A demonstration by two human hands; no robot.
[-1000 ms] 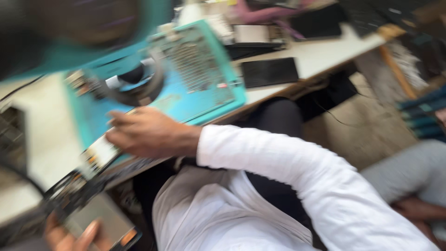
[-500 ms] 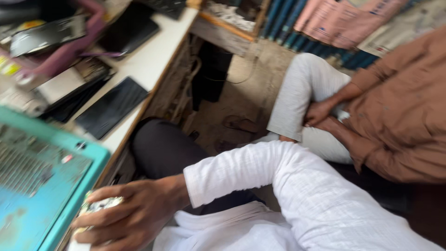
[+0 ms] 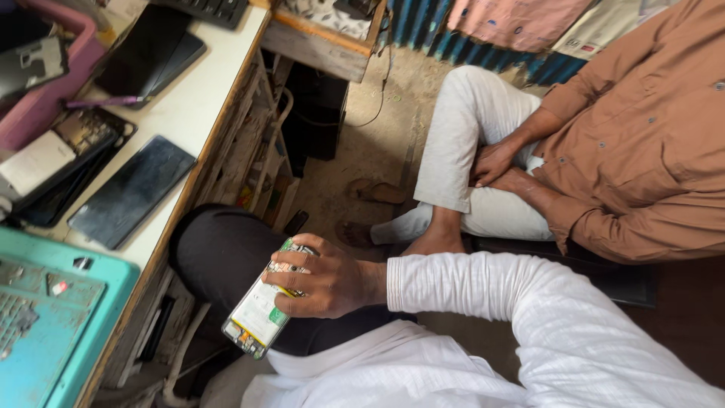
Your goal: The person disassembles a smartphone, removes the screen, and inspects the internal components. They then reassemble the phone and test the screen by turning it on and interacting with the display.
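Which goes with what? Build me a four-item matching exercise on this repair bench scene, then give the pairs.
Things:
1. opened phone
2. black phone
3. work mat
4. sandal

Place or colour:
a. on the dirt floor
b. held in the right hand over the lap
c. teal
d. lying flat on the white table

Pairs: 1-b, 2-d, 3-c, 4-a

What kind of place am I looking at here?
Likely a small phone repair stall: the right hand holds an opened phone, loose phones lie on the white bench, beside a teal work mat.
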